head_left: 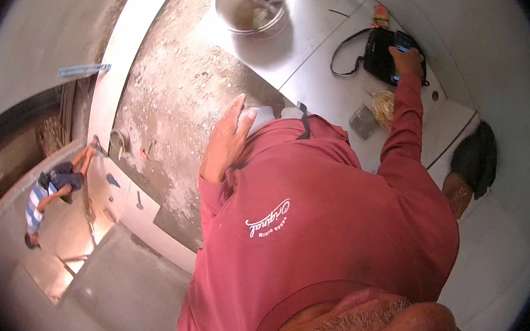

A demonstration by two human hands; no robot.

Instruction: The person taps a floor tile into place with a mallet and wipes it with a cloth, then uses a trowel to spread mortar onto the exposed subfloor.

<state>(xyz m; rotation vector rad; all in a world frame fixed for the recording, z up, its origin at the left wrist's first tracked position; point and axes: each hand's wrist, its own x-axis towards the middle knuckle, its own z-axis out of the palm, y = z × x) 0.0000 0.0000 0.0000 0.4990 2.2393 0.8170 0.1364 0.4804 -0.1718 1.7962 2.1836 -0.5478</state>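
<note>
My right hand [408, 61] reaches out to the right, over a small black shoulder bag [379, 56] lying on the pale tiles. Its fingers are closed round a dark, phone-like object [402, 41] with a bluish face, partly hidden by the hand. The bag's strap [346, 70] loops out to its left. My left hand [231, 134] is beside my left knee, fingers stretched out and holding nothing. Nearest the right forearm are a clear bag of yellowish stuff [383, 108] and a grey block [362, 121].
A bucket [253, 15] with grey mix and a tool stands ahead. Rough bare floor [175, 79] lies to the left. A blue level [84, 69] rests on a ledge; a hammer-like tool [145, 152] lies below. Another person [53, 190] sits far left. A dark cloth [475, 156] lies right.
</note>
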